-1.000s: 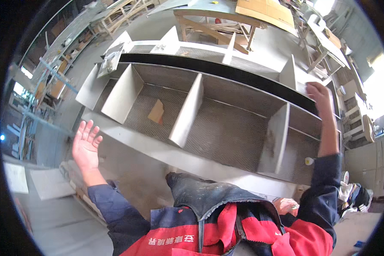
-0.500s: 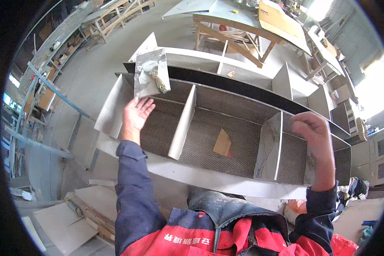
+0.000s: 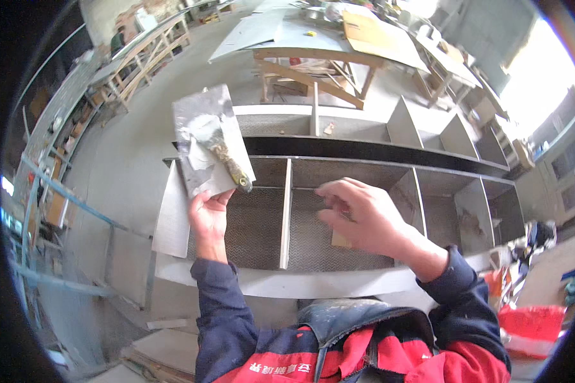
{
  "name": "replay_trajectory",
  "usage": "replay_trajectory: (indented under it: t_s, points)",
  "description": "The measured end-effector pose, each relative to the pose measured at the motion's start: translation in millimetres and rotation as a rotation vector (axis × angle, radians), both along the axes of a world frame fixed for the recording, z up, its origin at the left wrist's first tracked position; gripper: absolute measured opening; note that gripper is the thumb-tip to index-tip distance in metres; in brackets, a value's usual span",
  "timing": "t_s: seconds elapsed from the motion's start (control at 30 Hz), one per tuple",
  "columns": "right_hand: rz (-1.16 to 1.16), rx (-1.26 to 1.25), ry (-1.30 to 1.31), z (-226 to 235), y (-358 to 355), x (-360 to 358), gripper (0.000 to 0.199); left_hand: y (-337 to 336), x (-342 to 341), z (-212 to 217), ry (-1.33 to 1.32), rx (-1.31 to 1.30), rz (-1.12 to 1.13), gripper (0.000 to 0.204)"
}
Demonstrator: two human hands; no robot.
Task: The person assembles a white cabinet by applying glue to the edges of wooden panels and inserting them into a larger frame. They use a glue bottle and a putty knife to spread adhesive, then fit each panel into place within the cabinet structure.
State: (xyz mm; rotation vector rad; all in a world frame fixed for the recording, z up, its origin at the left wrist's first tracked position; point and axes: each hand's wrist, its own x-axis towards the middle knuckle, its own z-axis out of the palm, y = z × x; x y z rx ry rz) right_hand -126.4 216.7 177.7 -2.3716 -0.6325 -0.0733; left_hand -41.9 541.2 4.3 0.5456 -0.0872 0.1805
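Note:
My left hand holds up a flat grey board smeared with white filler by its lower edge. A putty knife with a brownish handle lies on that board. My right hand hovers in front of me with its fingers loosely curled and nothing in it, its fingertips pointing left toward the board. Below both hands lies a long grey shelf unit on its back, split into compartments by upright dividers. A small tan piece lies in the compartment under my right hand, mostly hidden by it.
A second divided shelf unit lies behind the first. Farther back stands a wooden trestle table covered with sheets and boards. Wooden frames and metal rails line the left side. A red and white bag is at right.
My left hand rose from beside the cabinet, took hold of the filler board and lifted it. My right hand left the cabinet's right end and came to the centre.

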Motion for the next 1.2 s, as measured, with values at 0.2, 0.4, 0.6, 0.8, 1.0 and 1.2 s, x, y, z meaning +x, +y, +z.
replay_trajectory:
  t_s: [0.2, 0.4, 0.6, 0.8, 1.0, 1.2]
  points:
    - [0.048, 0.082, -0.184, 0, 61, -3, 0.043, 4, -73, 50, 0.083, 0.578, 0.125, 0.051]
    - [-0.154, 0.133, -0.471, -24, 40, -49, 0.026, -88, -142, 91, 0.095, 0.215, 0.006, 0.046]
    - [-0.217, 0.25, -0.179, 10, -65, -97, 0.056, -114, -164, 72, 0.203, 0.365, -0.083, 0.057]
    - [-0.17, 0.856, 0.054, -6, -202, -169, 0.044, -182, -194, 83, 0.272, 0.254, -0.231, 0.058]
    - [-0.37, 1.302, 0.174, -58, -318, -244, 0.04, -239, -220, 55, 0.215, 0.247, -0.335, 0.037]
    - [-0.536, 1.359, 0.046, -84, -471, -326, 0.036, -327, -247, 64, 0.352, 0.14, -0.337, 0.032]
